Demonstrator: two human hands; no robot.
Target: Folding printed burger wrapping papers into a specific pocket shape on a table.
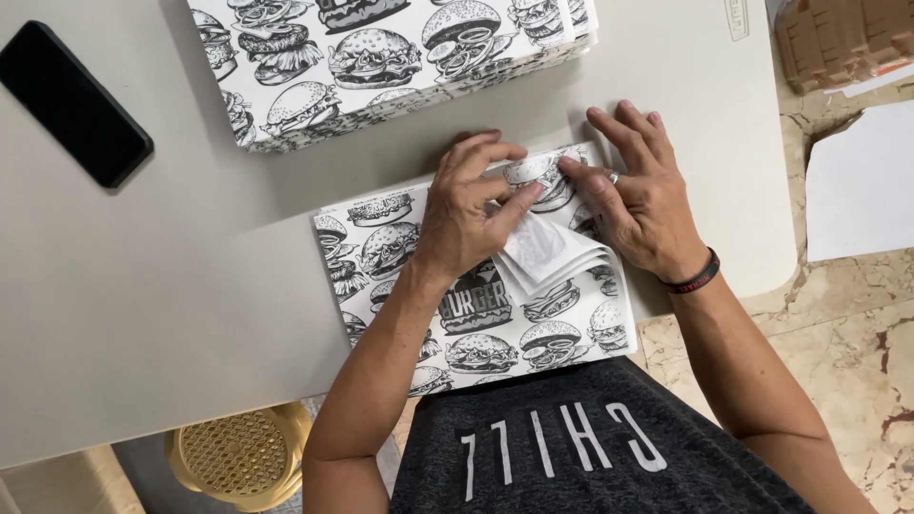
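Observation:
A flat white paper bag printed with black burger drawings (400,257) lies on the grey table (171,276) just in front of me. My left hand (471,205) rests on its middle, thumb and fingers pinching a folded white paper flap (547,252) that lifts off the bag. My right hand (638,186) presses flat on the bag's far right corner, fingers spread, a ring on one finger and a dark band on the wrist.
A stack of the same printed bags (381,57) sits at the table's far edge. A black phone (71,103) lies far left. A yellow plastic stool (238,455) stands below the table. Cardboard (843,38) and white sheets (862,186) lie on the marble floor, right.

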